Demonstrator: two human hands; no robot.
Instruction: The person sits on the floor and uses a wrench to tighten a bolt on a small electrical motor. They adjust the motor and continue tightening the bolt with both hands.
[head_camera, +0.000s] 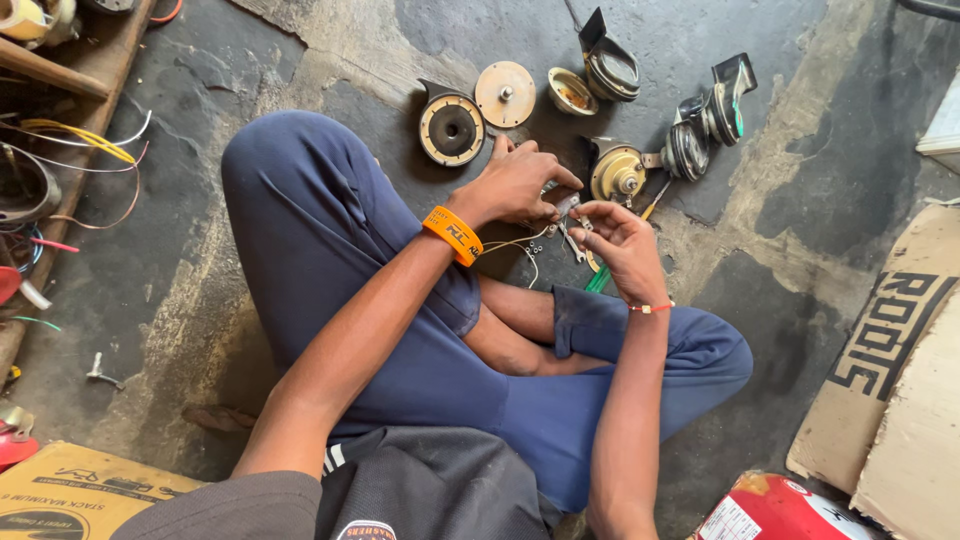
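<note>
I sit cross-legged on a dark concrete floor. My left hand (515, 182), with an orange wristband (452, 235), pinches a small metal part (566, 206) together with my right hand (622, 243), which wears a thin red thread bracelet. Thin pale wire (520, 245) hangs from the part between my hands. Just beyond my fingers lies a gold round horn body (618, 173). A black-and-tan round horn (451, 129) and a flat tan disc (505, 94) lie beyond my left hand. A green-handled tool (598, 280) lies under my right hand.
More horn parts lie farther out: a small cup (572, 91), a black horn with bracket (609, 66), two black horns (710, 122). Loose wires (85, 150) spread at left. Cardboard (890, 380) lies right, a yellow box (75, 492) bottom left, a red canister (770, 510) bottom right.
</note>
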